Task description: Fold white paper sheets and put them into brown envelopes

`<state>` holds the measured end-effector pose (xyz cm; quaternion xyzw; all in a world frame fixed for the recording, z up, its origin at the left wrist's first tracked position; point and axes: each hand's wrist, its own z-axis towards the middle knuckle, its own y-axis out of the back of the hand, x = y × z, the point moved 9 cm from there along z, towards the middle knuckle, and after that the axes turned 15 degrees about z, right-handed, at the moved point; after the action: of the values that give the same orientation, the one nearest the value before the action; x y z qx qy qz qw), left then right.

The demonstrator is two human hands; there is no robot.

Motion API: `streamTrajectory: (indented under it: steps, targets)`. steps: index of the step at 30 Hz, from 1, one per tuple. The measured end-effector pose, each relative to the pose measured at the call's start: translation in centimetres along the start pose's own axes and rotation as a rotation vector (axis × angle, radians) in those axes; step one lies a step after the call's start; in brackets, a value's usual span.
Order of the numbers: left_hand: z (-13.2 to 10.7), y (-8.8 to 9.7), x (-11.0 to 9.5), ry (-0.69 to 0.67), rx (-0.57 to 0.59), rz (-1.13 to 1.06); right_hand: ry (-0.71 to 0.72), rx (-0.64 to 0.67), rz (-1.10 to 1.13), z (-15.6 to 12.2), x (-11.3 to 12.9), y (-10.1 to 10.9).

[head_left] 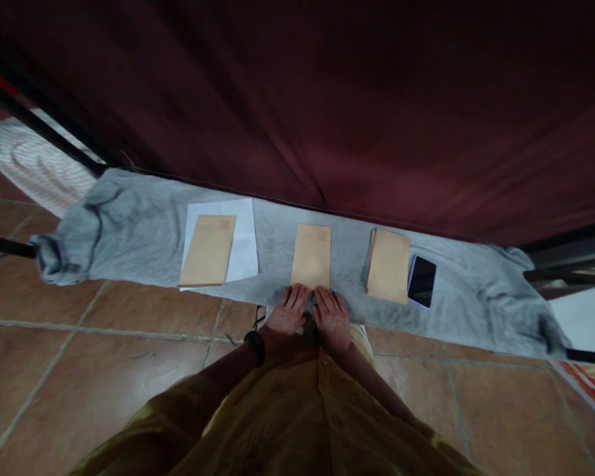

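Observation:
A tan paper envelope [311,254] with a small reddish mark near its top right corner lies in front of me on a grey cloth. My left hand [286,311] rests on its near edge, fingers stretched out and lying flat. My right hand [331,314] does the same just beside it, also with fingers extended. The two hands nearly touch, and they cover the envelope's near end. To the left, more tan envelopes [208,250] lie on white paper [245,244]. On the right sits a slightly uneven stack of tan envelopes [389,266].
A phone [422,281] with a dark screen lies right of the stack. The grey cloth [133,225] covers a narrow surface. Behind it hangs a dark red curtain [297,106]. Dark bars [7,246] stand at both ends, above a tiled floor [129,370].

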<state>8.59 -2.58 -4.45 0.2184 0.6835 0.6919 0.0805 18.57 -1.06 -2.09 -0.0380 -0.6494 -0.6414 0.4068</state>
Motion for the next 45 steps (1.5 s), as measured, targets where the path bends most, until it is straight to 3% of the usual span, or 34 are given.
streamTrajectory:
  steps: [13,18,28,37,41,45]
  targets:
    - [-0.3,-0.4,0.6,-0.005,0.020,0.017,0.021,-0.030,-0.028,-0.1,0.6,0.5]
    - [-0.5,0.1,0.8,0.004,-0.026,0.027,0.105,0.027,-0.016,0.2,1.7,-0.9]
    - [-1.2,0.1,2.6,0.103,-0.106,-0.083,0.049,0.001,-0.004,0.3,1.2,-1.0]
    - [1.0,2.0,7.1,0.475,-0.175,-0.463,0.072,-0.047,0.075,0.8,1.3,-0.8]
    - [2.5,1.0,8.9,0.687,-0.074,-0.580,0.073,-0.081,0.063,1.0,1.3,-0.7]
    - [3.1,0.0,9.9,0.780,0.017,-0.729,0.075,-0.082,0.044,1.3,1.2,-0.8]
